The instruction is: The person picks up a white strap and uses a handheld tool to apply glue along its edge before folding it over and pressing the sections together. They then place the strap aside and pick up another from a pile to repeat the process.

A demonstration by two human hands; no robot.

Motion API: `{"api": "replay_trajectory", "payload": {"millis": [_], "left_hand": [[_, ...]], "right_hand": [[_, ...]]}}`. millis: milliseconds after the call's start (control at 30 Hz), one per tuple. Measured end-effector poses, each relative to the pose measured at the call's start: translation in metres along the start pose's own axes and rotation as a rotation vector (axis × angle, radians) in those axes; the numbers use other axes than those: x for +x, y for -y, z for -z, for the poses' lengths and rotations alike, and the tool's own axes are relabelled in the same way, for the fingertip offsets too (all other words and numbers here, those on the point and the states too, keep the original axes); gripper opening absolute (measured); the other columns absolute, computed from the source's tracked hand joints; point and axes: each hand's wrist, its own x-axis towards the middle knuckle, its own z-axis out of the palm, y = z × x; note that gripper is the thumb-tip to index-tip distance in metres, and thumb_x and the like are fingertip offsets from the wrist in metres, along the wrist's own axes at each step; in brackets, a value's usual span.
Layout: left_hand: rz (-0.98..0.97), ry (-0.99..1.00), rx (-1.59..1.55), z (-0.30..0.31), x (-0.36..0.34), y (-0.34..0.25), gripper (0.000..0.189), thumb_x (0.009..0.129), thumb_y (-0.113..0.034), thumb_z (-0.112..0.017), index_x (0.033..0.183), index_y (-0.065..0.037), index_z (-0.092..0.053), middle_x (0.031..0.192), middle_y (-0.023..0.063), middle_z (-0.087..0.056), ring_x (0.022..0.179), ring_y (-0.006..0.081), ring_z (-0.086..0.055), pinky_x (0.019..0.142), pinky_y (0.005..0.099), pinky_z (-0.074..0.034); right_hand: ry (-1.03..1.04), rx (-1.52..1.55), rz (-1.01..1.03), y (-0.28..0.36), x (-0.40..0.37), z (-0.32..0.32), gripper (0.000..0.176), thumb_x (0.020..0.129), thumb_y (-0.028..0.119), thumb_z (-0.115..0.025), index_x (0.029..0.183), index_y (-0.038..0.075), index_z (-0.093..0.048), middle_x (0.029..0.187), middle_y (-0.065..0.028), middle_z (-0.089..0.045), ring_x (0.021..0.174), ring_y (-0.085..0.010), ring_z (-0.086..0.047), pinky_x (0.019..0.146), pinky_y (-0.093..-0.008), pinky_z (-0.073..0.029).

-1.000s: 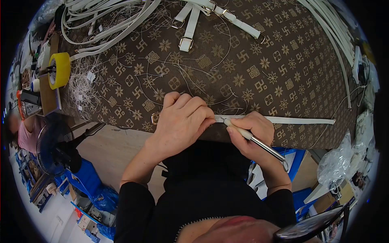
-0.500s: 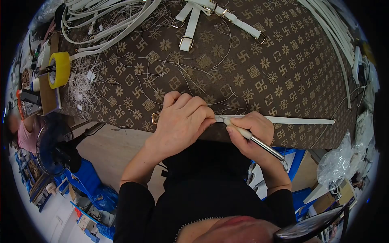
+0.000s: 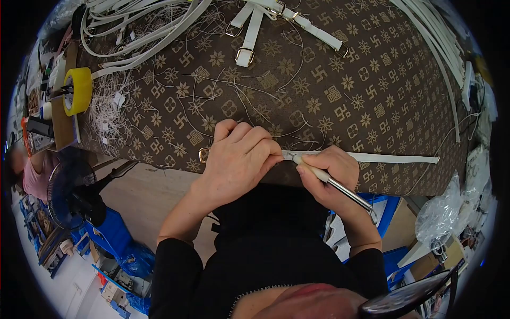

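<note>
A narrow white strap (image 3: 394, 158) lies across the near edge of the patterned cloth, with a gold buckle (image 3: 203, 155) at its left end. My left hand (image 3: 241, 159) is closed over the strap just right of the buckle, thumb and fingertips pinching it. Gripped like a pen in my right hand (image 3: 333, 173) is a pen-shaped tool (image 3: 323, 175) with a cream grip and a shiny metal back end. Its thin tip touches down at the strap's surface, close beside my left fingertips. Loose pale threads (image 3: 297, 139) lie just behind the strap.
White buckled straps (image 3: 249, 40) lie at the back, beside a large coil of strapping (image 3: 154, 50). More strips (image 3: 433, 42) hang over the right. A thread heap (image 3: 109, 114) and yellow tape roll (image 3: 78, 91) sit left. Below stands a fan (image 3: 71, 191); another person (image 3: 37, 173) is beyond.
</note>
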Motion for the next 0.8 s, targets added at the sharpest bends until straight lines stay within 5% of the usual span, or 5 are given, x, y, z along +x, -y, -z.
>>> {"api": "replay_trajectory", "payload": {"millis": [400, 567, 667, 800], "left_hand": [[0.005, 0.008, -0.012, 0.002, -0.003, 0.004, 0.02, 0.076, -0.019, -0.077, 0.089, -0.015, -0.062, 0.091, -0.0023, -0.059, 0.083, 0.0165, -0.055, 0.083, 0.0348, -0.036], [0.265, -0.357, -0.303, 0.023, -0.006, 0.005, 0.036, 0.07, -0.028, -0.082, 0.097, -0.012, -0.066, 0.1, 0.0022, -0.062, 0.091, 0.0198, -0.057, 0.087, 0.0346, -0.036], [0.051, 0.051, 0.006, 0.024, -0.002, -0.001, 0.043, 0.064, -0.029, -0.084, 0.099, -0.012, -0.067, 0.095, 0.0008, -0.059, 0.091, 0.0206, -0.056, 0.087, 0.0375, -0.037], [-0.058, -0.018, 0.097, 0.006, -0.003, -0.003, 0.027, 0.068, -0.019, -0.082, 0.092, -0.015, -0.069, 0.091, -0.0019, -0.059, 0.085, 0.0177, -0.056, 0.083, 0.0354, -0.038]], "right_hand": [[-0.018, 0.058, -0.016, -0.002, -0.003, 0.002, 0.018, 0.073, 0.005, -0.078, 0.088, 0.005, -0.068, 0.071, -0.0065, -0.067, 0.057, -0.0198, -0.061, 0.052, -0.0287, -0.046], [-0.101, 0.248, -0.073, -0.007, -0.01, 0.005, 0.016, 0.077, 0.003, -0.076, 0.091, 0.003, -0.067, 0.072, -0.0067, -0.067, 0.058, -0.0158, -0.059, 0.052, -0.0259, -0.043], [-0.125, 0.292, -0.072, -0.01, -0.012, 0.006, 0.015, 0.078, 0.002, -0.074, 0.091, 0.001, -0.066, 0.073, -0.008, -0.066, 0.059, -0.0135, -0.057, 0.052, -0.0247, -0.042], [-0.167, 0.384, -0.069, -0.01, -0.016, 0.01, 0.017, 0.079, -0.001, -0.07, 0.095, -0.001, -0.065, 0.076, -0.0097, -0.066, 0.063, -0.0141, -0.057, 0.057, -0.0256, -0.043]]}}
